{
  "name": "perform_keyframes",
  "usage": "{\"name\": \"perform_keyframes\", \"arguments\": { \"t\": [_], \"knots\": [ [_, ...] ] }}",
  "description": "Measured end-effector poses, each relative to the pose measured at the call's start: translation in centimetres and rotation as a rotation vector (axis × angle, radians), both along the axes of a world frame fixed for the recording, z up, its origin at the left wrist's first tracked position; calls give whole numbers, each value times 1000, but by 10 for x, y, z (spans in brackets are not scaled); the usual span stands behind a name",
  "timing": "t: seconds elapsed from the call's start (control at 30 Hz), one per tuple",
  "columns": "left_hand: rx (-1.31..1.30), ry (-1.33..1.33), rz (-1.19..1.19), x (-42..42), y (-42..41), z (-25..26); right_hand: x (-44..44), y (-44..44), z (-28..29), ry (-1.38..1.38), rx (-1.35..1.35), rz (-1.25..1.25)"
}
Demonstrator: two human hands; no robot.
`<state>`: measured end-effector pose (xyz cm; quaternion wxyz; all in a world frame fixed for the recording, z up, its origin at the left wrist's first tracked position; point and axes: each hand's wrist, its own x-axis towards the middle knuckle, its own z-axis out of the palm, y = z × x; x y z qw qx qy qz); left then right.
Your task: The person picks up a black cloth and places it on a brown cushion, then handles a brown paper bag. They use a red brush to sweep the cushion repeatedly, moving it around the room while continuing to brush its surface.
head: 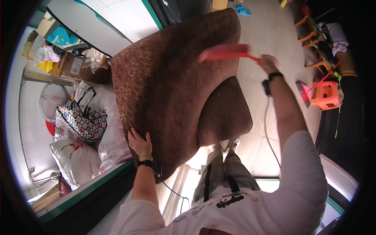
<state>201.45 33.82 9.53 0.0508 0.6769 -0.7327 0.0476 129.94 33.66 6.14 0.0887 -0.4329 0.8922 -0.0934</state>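
Note:
A large piece of brown textured fabric (pixel 176 88), perhaps a rug or a cover, spreads before me. Its curved edge overlaps a smaller brown section (pixel 226 108) near my feet. My right hand (pixel 268 63) grips the thin handle of a red brush (pixel 226 52), blurred, over the upper right part of the fabric. At the fabric's left edge, my left hand (pixel 140 143) lies flat with its fingers apart, holding nothing. What supports the fabric is hidden.
A patterned tote bag (pixel 82 120) and stuffed white bags (pixel 76 161) are piled on the left. A pink plastic stool (pixel 326 95) and a long-handled pink dustpan (pixel 304 93) stand right. Blue slippers (pixel 242 10) lie ahead. A cable (pixel 268 135) hangs below my right arm.

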Motion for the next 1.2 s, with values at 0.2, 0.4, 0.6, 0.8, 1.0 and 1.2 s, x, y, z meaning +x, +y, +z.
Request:
{"name": "perform_keyframes", "arguments": {
  "t": [0.2, 0.4, 0.6, 0.8, 1.0, 1.2],
  "knots": [
    [-39, -75, 111, 23, 19, 17, 114, 38, 2, -371, -98, -230],
    [-55, -29, 92, 23, 14, 18, 415, -41, 96, -772, -66, 695],
    [-55, -51, 118, 29, 20, 18, 392, -126, 132, -396, 6, 632],
    [-51, -67, 81, 14, 15, 10, 98, 5, -1, -338, -127, -607],
    [2, -120, 121, 12, 20, 6, 230, 163, -96, -374, 88, -137],
    [-17, -154, 54, 22, 15, -11, 307, 212, -161, -603, 694, 474]
  ]
}}
